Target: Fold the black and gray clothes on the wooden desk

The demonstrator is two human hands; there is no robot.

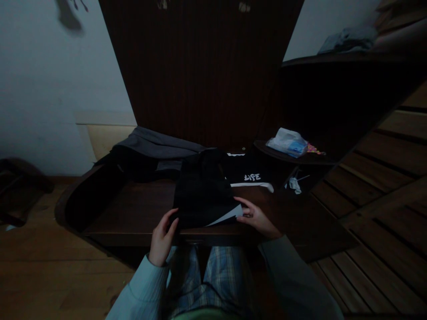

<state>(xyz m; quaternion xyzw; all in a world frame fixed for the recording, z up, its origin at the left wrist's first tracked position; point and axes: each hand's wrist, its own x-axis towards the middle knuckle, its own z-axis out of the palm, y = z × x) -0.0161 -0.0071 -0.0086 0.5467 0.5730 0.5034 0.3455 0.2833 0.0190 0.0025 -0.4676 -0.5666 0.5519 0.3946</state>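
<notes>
A home, shown by clothes [205, 200], wooden desk [140, 204] and plank floor [76, 275].

A dark wooden desk [143, 202] bears black cloth [203, 200], grey clothing [155, 144] and a white-lettered garment [245, 169].

The head camera looks forward, down at the nearby desk [143, 202]

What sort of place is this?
Probably a room in a home, perhaps a bedroom: a black garment and other clothes lie on a dark wooden unit with side shelves, above a plank floor. The light is too dim to be certain.
</notes>
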